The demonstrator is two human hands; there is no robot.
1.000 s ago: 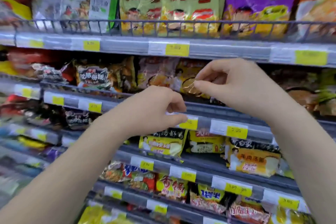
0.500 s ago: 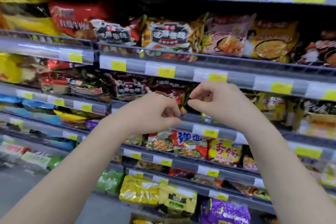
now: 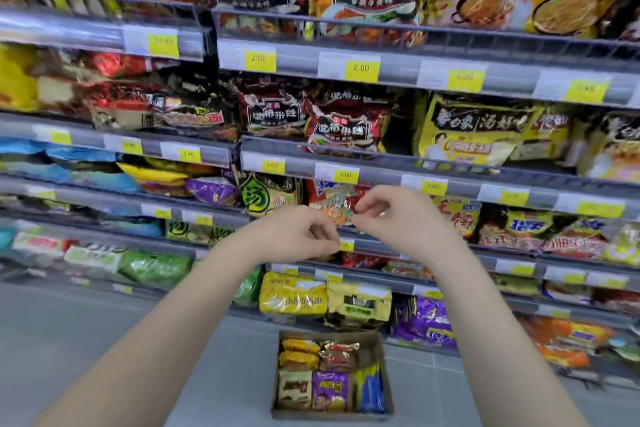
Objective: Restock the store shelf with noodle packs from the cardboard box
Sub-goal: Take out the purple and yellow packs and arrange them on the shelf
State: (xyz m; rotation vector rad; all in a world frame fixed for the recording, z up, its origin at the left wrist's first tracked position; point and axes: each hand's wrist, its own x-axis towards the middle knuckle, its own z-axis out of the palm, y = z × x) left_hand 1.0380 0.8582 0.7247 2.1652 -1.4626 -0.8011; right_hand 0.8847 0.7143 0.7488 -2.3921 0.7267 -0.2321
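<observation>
Left grip [image 3: 298, 236]: fingers curled, thumb on fingertips, nothing seen in it | right grip [image 3: 398, 218]: curled, fingertips over an orange-red pack [image 3: 337, 215] at the shelf [image 3: 381, 180]; I cannot tell if it pinches | cardboard box [image 3: 276, 378]: on the floor [image 3: 69, 322], below both grips, well apart | noodle packs [image 3: 330, 388]: lying inside the box.

The left hand [image 3: 294, 236] and right hand [image 3: 401, 218] were raised close together before the shelf [image 3: 381, 180], fingers curled; whether they pinched anything was unclear. Nearer, on the floor [image 3: 86, 340], the cardboard box [image 3: 374, 343] held noodle packs [image 3: 330, 388].
</observation>
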